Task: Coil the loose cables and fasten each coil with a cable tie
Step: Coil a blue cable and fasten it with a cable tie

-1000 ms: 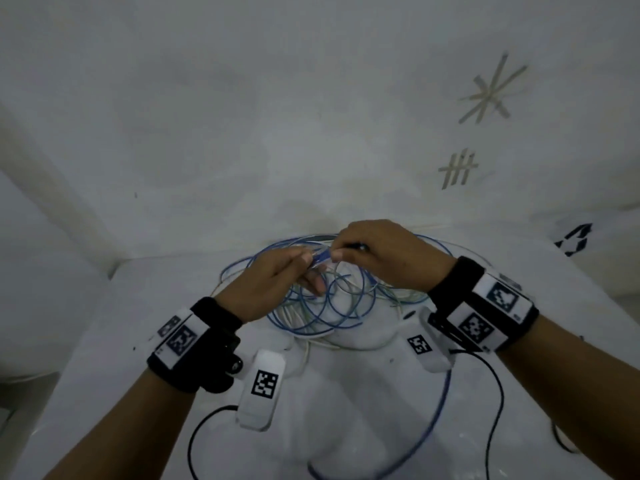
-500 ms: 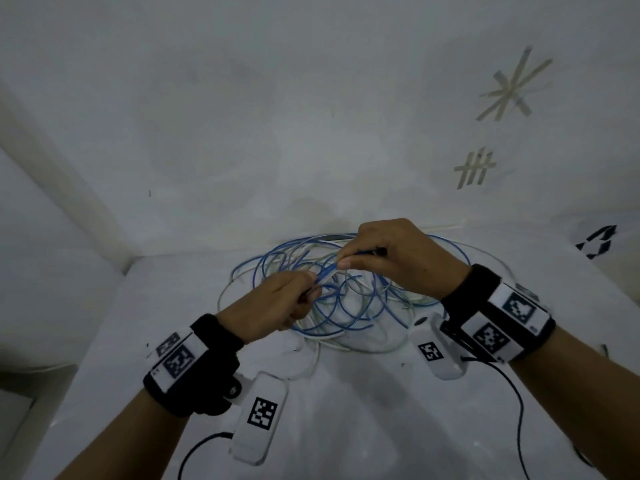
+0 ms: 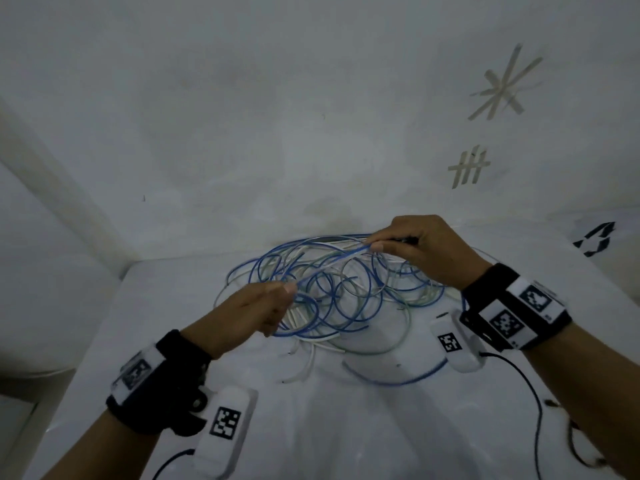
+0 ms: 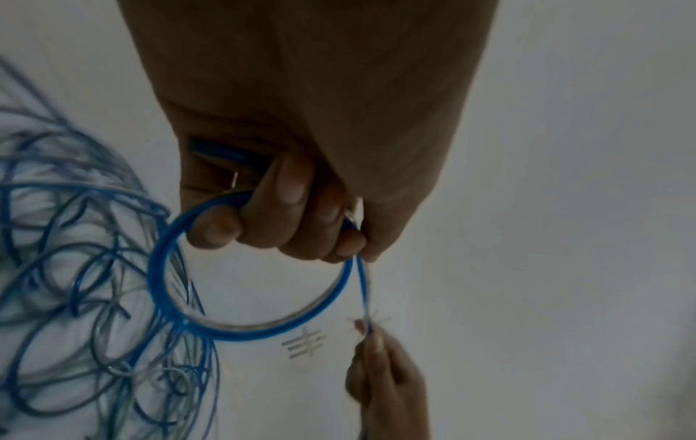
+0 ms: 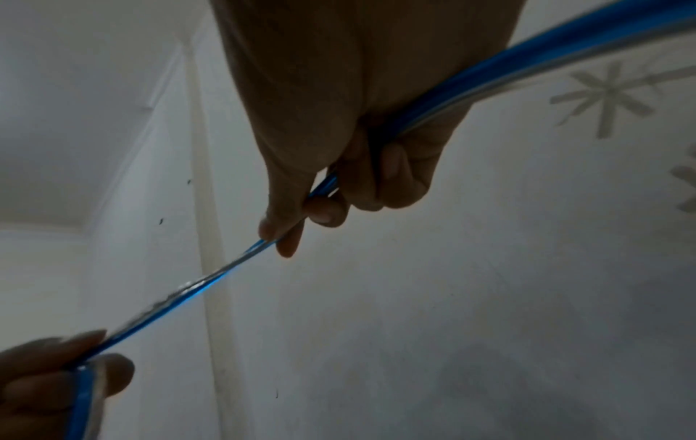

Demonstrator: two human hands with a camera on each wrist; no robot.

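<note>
A tangle of blue and white cables (image 3: 346,292) lies on the white table (image 3: 346,427), near the back wall. My left hand (image 3: 256,306) grips one blue cable (image 3: 332,263) and holds a small loop of it (image 4: 241,324) under its curled fingers. My right hand (image 3: 419,251) pinches the same blue cable (image 5: 226,274) further along, between thumb and forefinger. The stretch between the two hands runs taut above the pile. No cable tie is visible.
The wall stands close behind the pile, with tape marks (image 3: 502,84) on it at the right. A loose blue cable (image 3: 398,381) and white cable ends (image 3: 304,362) trail toward me. Black wrist-camera leads (image 3: 533,403) hang over the table's right side.
The hands have drawn apart: the left moved down and left, the right up and right, pulling the blue cable out straight between them. The view has also shifted slightly.
</note>
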